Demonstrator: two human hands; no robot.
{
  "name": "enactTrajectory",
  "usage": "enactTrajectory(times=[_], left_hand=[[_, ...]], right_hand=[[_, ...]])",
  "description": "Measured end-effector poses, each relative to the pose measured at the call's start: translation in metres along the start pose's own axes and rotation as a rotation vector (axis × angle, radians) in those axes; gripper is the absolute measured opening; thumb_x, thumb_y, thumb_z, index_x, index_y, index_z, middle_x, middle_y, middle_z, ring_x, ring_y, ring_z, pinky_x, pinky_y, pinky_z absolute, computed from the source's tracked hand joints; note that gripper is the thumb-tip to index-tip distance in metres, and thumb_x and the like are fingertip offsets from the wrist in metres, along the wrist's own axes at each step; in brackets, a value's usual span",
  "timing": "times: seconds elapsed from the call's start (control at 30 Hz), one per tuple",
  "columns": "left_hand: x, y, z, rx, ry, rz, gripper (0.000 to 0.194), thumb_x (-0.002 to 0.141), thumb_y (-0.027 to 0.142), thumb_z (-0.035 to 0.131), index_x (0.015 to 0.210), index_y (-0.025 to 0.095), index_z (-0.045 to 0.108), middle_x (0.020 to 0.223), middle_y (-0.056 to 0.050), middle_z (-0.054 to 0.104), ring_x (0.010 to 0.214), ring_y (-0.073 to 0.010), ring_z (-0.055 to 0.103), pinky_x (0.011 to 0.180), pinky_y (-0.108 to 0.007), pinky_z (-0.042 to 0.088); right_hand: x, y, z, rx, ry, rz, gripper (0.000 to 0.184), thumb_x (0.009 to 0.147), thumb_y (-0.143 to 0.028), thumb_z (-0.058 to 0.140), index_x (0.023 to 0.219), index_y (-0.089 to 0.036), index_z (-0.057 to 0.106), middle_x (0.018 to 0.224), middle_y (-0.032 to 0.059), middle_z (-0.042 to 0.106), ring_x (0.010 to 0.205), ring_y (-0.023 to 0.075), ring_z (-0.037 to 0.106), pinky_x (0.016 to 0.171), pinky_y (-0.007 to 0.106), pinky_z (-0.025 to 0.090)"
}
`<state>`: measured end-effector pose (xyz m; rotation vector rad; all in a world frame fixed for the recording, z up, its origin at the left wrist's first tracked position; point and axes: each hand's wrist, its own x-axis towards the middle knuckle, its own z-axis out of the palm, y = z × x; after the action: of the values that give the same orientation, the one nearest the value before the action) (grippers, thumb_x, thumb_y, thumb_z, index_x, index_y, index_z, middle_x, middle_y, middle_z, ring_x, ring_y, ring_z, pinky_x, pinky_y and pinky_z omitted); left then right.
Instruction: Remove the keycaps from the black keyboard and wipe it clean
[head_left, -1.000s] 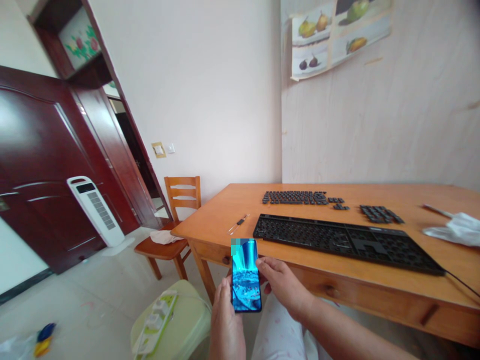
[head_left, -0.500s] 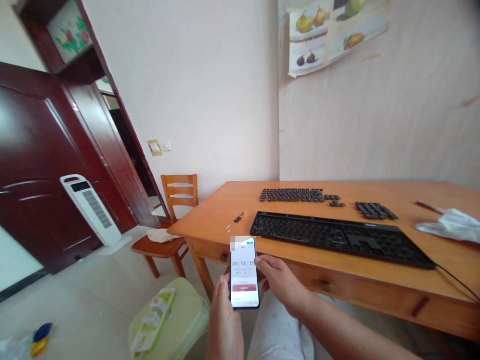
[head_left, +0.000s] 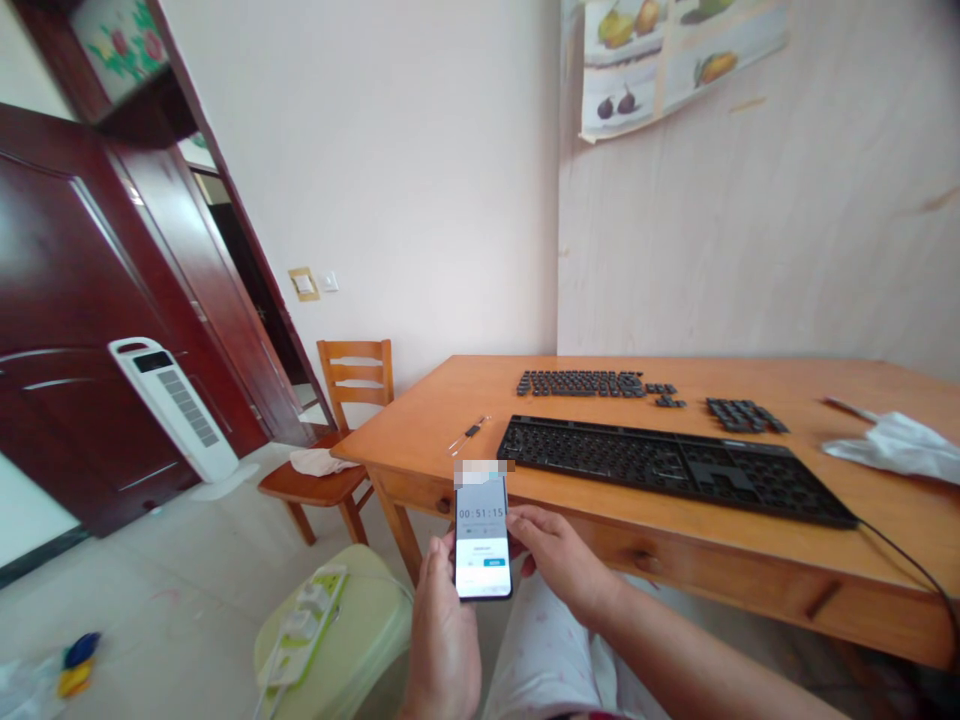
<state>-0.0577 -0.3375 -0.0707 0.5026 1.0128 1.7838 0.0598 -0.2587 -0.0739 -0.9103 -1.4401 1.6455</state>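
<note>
A smartphone (head_left: 481, 548) is held upright over my lap, in front of the table edge. Its screen shows a timer reading 00:51:15 above a white pop-up panel with a blue button. My left hand (head_left: 445, 625) wraps round its left side and lower edge. At its right edge, my right hand (head_left: 559, 550) grips with thumb and fingers. Beyond the phone lies a black keyboard (head_left: 652, 465) stripped of its keycaps. Loose black keycaps (head_left: 577, 384) are laid out in rows behind it, with a separate block of keycaps (head_left: 744, 415) further right. A wire keycap puller (head_left: 471, 433) rests left of the keyboard.
White tissue or cloth (head_left: 885, 445) and a thin stick lie at the table's right (head_left: 832, 370). The keyboard cable (head_left: 900, 550) runs off the right side. A green stool (head_left: 337, 640) carrying a power strip (head_left: 307, 625) stands left, near a wooden chair (head_left: 356, 385) and white tower fan (head_left: 176, 410).
The red button on the phone screen is gone; a pop-up panel with a blue button covers the lower part and the background is dimmed. Both hands keep their hold.
</note>
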Motion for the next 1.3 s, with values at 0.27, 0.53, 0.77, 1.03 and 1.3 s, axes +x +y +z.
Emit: enactTrajectory(times=[0.27, 0.53, 0.77, 1.03, 1.3], left_hand=[[0.004, 0.001, 0.001, 0.007, -0.001, 0.022, 0.054, 0.086, 0.058, 0.051, 0.117, 0.015, 0.063, 0.112, -0.01, 0.069, 0.102, -0.0251, 0.064, 0.089, -0.036, 0.047], [0.0, 0.0, 0.002, 0.037, 0.0, 0.04, 0.052, 0.088, 0.058, 0.049, 0.118, 0.017, 0.062, 0.119, -0.01, 0.067, 0.113, -0.0264, 0.059, 0.094, -0.037, 0.045], [-0.002, 0.0, 0.003, 0.027, -0.027, 0.05, 0.054, 0.089, 0.057, 0.047, 0.124, 0.018, 0.06, 0.12, -0.01, 0.066, 0.114, -0.026, 0.058, 0.094, -0.037, 0.045], [-0.001, -0.002, 0.002, 0.017, -0.029, 0.041, 0.05, 0.089, 0.053, 0.05, 0.12, 0.016, 0.061, 0.117, -0.011, 0.067, 0.11, -0.027, 0.06, 0.092, -0.038, 0.046], [-0.002, -0.011, -0.003, 0.028, -0.008, 0.004, 0.047, 0.088, 0.051, 0.053, 0.12, 0.017, 0.062, 0.12, -0.011, 0.066, 0.118, -0.0284, 0.056, 0.095, -0.038, 0.046]], right_hand=[[-0.007, 0.001, 0.001, -0.058, -0.086, -0.066, 0.021, 0.079, -0.031, 0.06, 0.093, -0.017, 0.068, 0.079, 0.0021, 0.069, 0.069, 0.0149, 0.06, 0.059, 0.026, 0.042], [-0.004, 0.012, 0.008, -0.017, -0.043, -0.146, 0.021, 0.073, -0.023, 0.067, 0.09, -0.017, 0.057, 0.083, 0.0039, 0.07, 0.08, 0.0202, 0.065, 0.073, 0.033, 0.05], [-0.002, 0.017, 0.005, -0.097, -0.017, -0.16, 0.018, 0.074, -0.021, 0.066, 0.089, -0.017, 0.057, 0.078, 0.0027, 0.067, 0.076, 0.02, 0.065, 0.069, 0.033, 0.051], [-0.001, 0.015, 0.002, -0.095, -0.02, -0.186, 0.017, 0.078, -0.023, 0.064, 0.093, -0.017, 0.06, 0.084, 0.0048, 0.068, 0.08, 0.0214, 0.065, 0.073, 0.036, 0.052], [0.009, -0.006, -0.008, -0.024, 0.101, -0.29, 0.052, 0.083, -0.031, 0.063, 0.131, -0.019, 0.045, 0.083, 0.003, 0.068, 0.075, 0.0188, 0.064, 0.068, 0.033, 0.052]])
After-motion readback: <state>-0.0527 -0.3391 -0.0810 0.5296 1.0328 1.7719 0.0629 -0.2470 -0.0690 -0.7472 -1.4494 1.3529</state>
